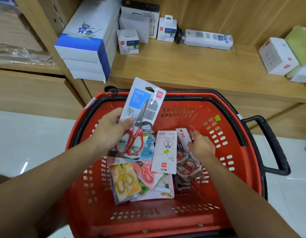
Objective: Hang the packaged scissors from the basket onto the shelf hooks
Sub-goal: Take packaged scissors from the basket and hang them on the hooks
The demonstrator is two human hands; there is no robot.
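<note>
Left hand [111, 131]: grip closed on a pack of red-handled scissors [142, 107], thumb across the card front just above the handles. The pack is held upright, tilted slightly, above the far left part of the basket [166, 222], its hang hole uppermost.

Right hand [202, 146]: inside the basket on its right side, fingers curled over the top edge of a second red-handled pack [182, 134], which stands on a pile against the basket's right wall.

Basket contents: a white-backed pack [165, 152] lies face down at the basket's centre, touching that pile. A yellow-handled pack [124, 181] and a pink-handled pack [147, 172] lie overlapping at centre left.

Basket exterior: a black handle [272, 143] projects from its right side. Beyond its far rim runs a wooden shelf [183, 66] carrying white boxes [87, 48].
</note>
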